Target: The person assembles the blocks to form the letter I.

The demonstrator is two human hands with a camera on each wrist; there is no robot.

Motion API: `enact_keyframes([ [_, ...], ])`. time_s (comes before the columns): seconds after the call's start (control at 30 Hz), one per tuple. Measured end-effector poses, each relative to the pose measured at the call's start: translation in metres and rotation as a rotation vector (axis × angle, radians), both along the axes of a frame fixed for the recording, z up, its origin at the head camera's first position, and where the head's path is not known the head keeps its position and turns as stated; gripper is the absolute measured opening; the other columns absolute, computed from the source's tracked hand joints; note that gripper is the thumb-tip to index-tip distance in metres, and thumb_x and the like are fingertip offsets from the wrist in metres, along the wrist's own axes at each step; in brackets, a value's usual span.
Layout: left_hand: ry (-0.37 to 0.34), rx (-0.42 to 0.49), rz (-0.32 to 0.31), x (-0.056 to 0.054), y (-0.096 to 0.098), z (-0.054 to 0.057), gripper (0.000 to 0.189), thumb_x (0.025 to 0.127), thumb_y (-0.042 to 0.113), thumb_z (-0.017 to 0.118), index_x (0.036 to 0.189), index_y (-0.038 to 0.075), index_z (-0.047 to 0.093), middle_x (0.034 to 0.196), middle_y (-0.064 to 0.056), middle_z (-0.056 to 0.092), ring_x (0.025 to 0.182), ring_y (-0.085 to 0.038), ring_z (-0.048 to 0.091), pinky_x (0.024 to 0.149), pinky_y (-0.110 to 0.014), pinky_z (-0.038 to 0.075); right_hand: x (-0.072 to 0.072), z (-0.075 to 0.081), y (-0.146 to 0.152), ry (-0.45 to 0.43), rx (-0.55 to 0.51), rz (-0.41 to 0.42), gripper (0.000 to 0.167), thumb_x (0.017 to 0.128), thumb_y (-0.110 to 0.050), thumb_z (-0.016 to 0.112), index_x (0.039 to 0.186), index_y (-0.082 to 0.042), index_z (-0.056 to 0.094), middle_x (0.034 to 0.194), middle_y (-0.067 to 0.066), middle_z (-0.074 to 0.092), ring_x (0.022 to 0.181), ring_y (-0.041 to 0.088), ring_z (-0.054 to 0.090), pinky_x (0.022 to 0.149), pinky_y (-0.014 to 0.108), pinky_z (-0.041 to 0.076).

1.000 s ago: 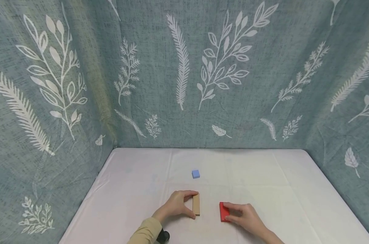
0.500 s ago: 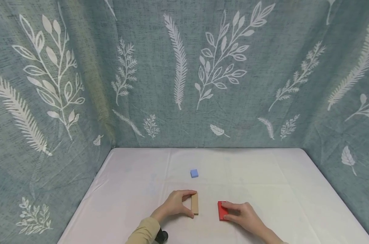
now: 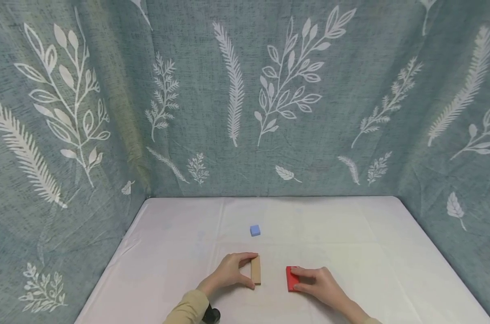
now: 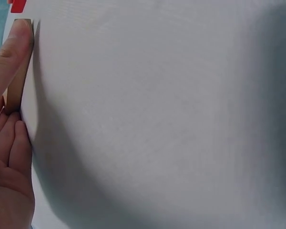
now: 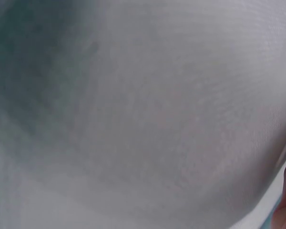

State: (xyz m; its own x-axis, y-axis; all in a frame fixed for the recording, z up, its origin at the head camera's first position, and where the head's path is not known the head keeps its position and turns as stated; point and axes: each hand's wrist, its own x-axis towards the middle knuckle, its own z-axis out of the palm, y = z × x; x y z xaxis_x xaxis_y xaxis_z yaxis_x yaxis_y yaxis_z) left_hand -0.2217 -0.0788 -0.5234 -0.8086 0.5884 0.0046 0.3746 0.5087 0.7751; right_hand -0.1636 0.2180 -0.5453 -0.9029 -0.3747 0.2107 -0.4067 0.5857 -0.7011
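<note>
Hardly anything has changed over the last second: the blocks, the hands and the curtain (image 3: 212, 184) behind have all slid a little leftward together in the head view, which points to a small turn of the head rather than anything shifting on the counter (image 3: 176, 238). The gap between the tan block (image 3: 256, 271) and the red block (image 3: 290, 280) looks the same, so I judge that the work has not advanced and that both grips are settled. The left hand (image 3: 230, 271) pinches the tan block by its ends, thumb at the near end and fingers at the far one, leaving an opening between palm and block. The right hand (image 3: 319, 280) pinches the red block from the right, forefinger toward its far end, thumb toward its near end, covering part of it. The two hands face each other, blocks apart between them, both seemingly on the counter. The blue block (image 3: 255, 230) lies farther off, beyond the tan one, touched by neither hand. The left wrist view bears out the tan grip (the right wrist view catches only a sliver of hand, so it confirms nothing about the red one).
</note>
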Motion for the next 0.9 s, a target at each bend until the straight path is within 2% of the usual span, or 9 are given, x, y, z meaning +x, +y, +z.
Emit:
enact_keyframes([
  [0.4, -0.082, 0.091, -0.011, 0.0023, -0.0028, -0.0018, 0.077, 0.062, 0.013, 0.088, 0.129, -0.004, 0.054, 0.135, -0.022, 0.054, 0.127, -0.035, 0.05, 0.106, -0.033, 0.044, -0.0001, -0.0008, -0.0026, -0.012, 0.017, 0.005, 0.044, 0.078, -0.038, 0.074, 0.115, -0.013, 0.07, 0.115, 0.006, 0.069, 0.108, 0.02, 0.065, 0.087, 0.022, 0.056],
  [0.53, -0.088, 0.104, -0.016, 0.0026, -0.0021, -0.0013, 0.077, 0.062, 0.011, 0.087, 0.128, -0.006, 0.053, 0.135, -0.023, 0.053, 0.128, -0.035, 0.049, 0.106, -0.032, 0.044, 0.0008, 0.0003, -0.0027, -0.003, 0.02, 0.011, 0.044, 0.079, -0.038, 0.073, 0.115, -0.011, 0.07, 0.114, 0.009, 0.069, 0.107, 0.023, 0.066, 0.085, 0.023, 0.057],
  [0.9, -0.082, 0.117, -0.028, 0.0007, -0.0002, 0.0008, 0.076, 0.064, 0.012, 0.087, 0.128, -0.008, 0.053, 0.135, -0.025, 0.053, 0.127, -0.035, 0.05, 0.106, -0.033, 0.043, 0.0003, 0.0011, -0.0006, 0.001, 0.03, -0.007, 0.044, 0.078, -0.038, 0.074, 0.115, -0.013, 0.07, 0.115, 0.007, 0.069, 0.107, 0.02, 0.066, 0.085, 0.021, 0.056],
])
